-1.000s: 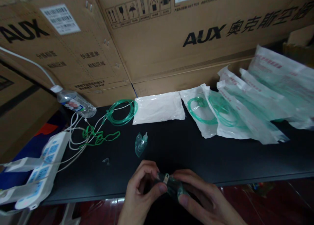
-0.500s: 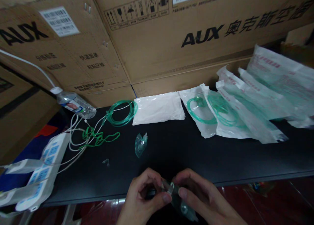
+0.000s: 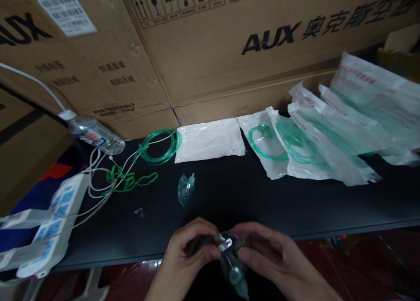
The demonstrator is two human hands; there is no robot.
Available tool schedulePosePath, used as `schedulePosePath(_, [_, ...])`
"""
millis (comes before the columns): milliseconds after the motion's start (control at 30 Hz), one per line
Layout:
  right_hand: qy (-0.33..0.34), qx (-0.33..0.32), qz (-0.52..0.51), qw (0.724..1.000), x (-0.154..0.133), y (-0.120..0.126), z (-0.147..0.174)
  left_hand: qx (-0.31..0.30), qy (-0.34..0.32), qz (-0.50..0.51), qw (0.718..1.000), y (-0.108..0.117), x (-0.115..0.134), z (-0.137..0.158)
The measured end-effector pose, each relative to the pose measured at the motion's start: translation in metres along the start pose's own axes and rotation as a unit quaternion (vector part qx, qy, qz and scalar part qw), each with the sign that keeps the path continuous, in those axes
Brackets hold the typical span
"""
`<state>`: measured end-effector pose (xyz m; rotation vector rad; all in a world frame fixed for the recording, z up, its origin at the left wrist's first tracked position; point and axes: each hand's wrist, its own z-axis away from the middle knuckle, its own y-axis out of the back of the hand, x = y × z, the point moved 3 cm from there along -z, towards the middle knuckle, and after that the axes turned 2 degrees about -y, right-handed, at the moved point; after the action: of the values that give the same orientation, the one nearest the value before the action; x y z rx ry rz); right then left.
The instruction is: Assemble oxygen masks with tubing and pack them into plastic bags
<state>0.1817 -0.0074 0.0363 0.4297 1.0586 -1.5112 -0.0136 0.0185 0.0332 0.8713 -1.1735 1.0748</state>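
Note:
A clear green oxygen mask (image 3: 232, 266) is held between my two hands near the table's front edge, its tube connector pointing down toward me. My left hand (image 3: 193, 253) pinches the mask's upper left rim between thumb and fingers. On the opposite side, my right hand (image 3: 265, 253) grips the rim with its thumb on the front. A small pale nose clip (image 3: 227, 243) shows at the mask's upper end. Beyond my hands another green mask (image 3: 186, 188) lies on the black tabletop (image 3: 226, 196). The fingertips behind the held mask are partly hidden.
Coiled green tubing (image 3: 160, 147) and a green elastic strap (image 3: 131, 180) lie left, beside a water bottle (image 3: 95, 132) and a power strip (image 3: 54, 226) with cables. A white packet (image 3: 210, 140) and several bagged mask sets (image 3: 328, 143) line the back before cardboard boxes (image 3: 203, 73).
The held mask has turned so its connector points more straight down and its front shows more. My hands are slightly farther apart. The whole view has shifted slightly.

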Motion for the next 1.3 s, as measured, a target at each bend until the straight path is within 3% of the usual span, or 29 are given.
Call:
schedulePosePath(133, [0.003,0.016,-0.027,1.000,-0.002,-0.001,0.008,-0.016,0.019,0.059,0.998,-0.008,0.001,0.003])
schedulePosePath(333, [0.004,0.023,0.032,0.999,0.003,0.007,0.006,0.090,0.153,0.109,0.978,-0.026,-0.001,0.009])
schedulePosePath(533, [0.045,0.045,0.067,0.996,0.001,0.003,0.006,0.078,0.153,0.115,0.978,-0.029,-0.001,0.014])
schedulePosePath(700, [0.126,0.099,0.077,0.984,0.004,0.000,0.008,0.115,0.116,0.088,0.983,-0.030,0.002,0.015])
schedulePosePath(833, [0.234,0.112,0.117,0.959,0.005,-0.003,0.013,0.106,0.063,0.072,0.990,-0.030,0.000,0.015])
schedulePosePath(1000, [0.363,0.160,0.224,0.890,-0.002,-0.011,0.023,0.087,0.029,0.015,0.996,-0.027,0.004,0.016])
schedulePosePath(1167, [0.409,0.184,0.300,0.842,-0.005,-0.016,0.028,0.112,0.026,-0.015,0.993,-0.029,0.011,0.018])
schedulePosePath(1300, [0.407,0.190,0.308,0.839,-0.002,-0.016,0.028,0.124,0.028,-0.029,0.991,-0.031,0.012,0.019])
